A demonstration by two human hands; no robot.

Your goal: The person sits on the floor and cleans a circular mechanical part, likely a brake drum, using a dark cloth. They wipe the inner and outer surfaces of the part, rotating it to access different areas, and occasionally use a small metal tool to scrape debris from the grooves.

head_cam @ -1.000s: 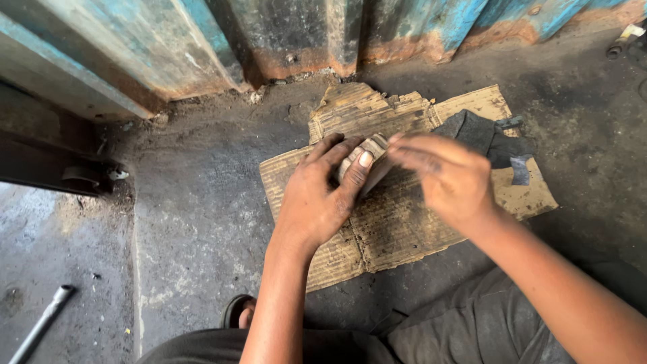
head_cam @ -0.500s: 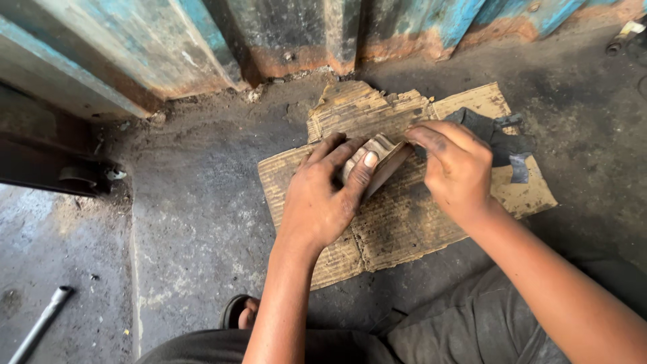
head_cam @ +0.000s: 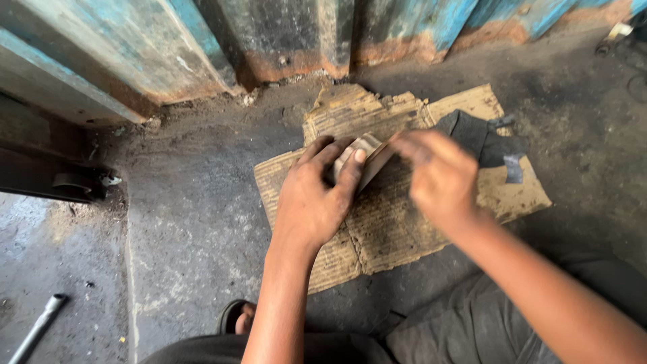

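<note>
My left hand (head_cam: 315, 197) is clamped around a small tan, worn block-like object (head_cam: 364, 156), thumb on its near side and fingers over its top. It is held just above a torn, dirty sheet of corrugated cardboard (head_cam: 384, 222) lying on the concrete floor. My right hand (head_cam: 439, 176), blurred by motion, has its fingertips against the right edge of the same object. What exactly the object is I cannot tell; most of it is hidden by my fingers.
A dark scrap of rubber or cloth (head_cam: 480, 139) lies on the cardboard's far right. A rusty blue-painted metal wall (head_cam: 283, 40) runs along the back. A metal rod (head_cam: 37, 328) lies at lower left. My sandalled foot (head_cam: 236, 317) and grey trousers (head_cam: 472, 323) are below.
My right hand has slid along the right side of the held object, down and to the right. The left hand has kept its grip in place.
</note>
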